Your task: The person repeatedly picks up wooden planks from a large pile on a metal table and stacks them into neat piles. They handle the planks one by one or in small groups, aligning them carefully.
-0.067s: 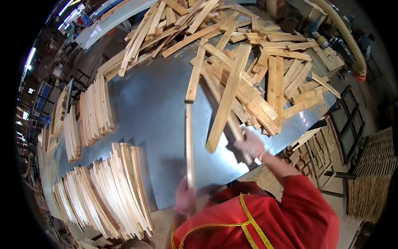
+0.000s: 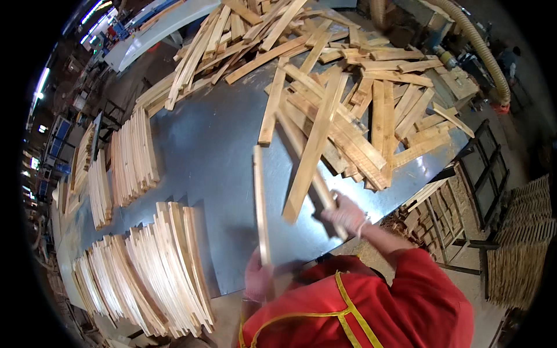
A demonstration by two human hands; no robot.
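My left hand (image 2: 259,279), in a pale glove, is closed round the near end of a narrow wooden strip (image 2: 260,200), which points away from me over the table. My right hand (image 2: 346,213), gloved too, grips another wooden strip (image 2: 321,187) close to its near end. That strip slants up to the left and passes under a wider board (image 2: 307,168), whose near end reaches toward me between my hands. Beyond the left strip lies a short board (image 2: 271,119). A jumbled pile of boards (image 2: 354,142) lies ahead of my right hand.
Rows of strips (image 2: 168,261) stand side by side along the left of the dark metal table (image 2: 203,145), with a second group (image 2: 133,151) behind. More loose boards (image 2: 255,40) heap at the far side. Right of the table are a dark metal frame (image 2: 490,174) and stacked slats (image 2: 516,249).
My right hand has shifted slightly left with its strip. The wider board's near end has slid left and toward me. The far end of the left strip has swung a little left.
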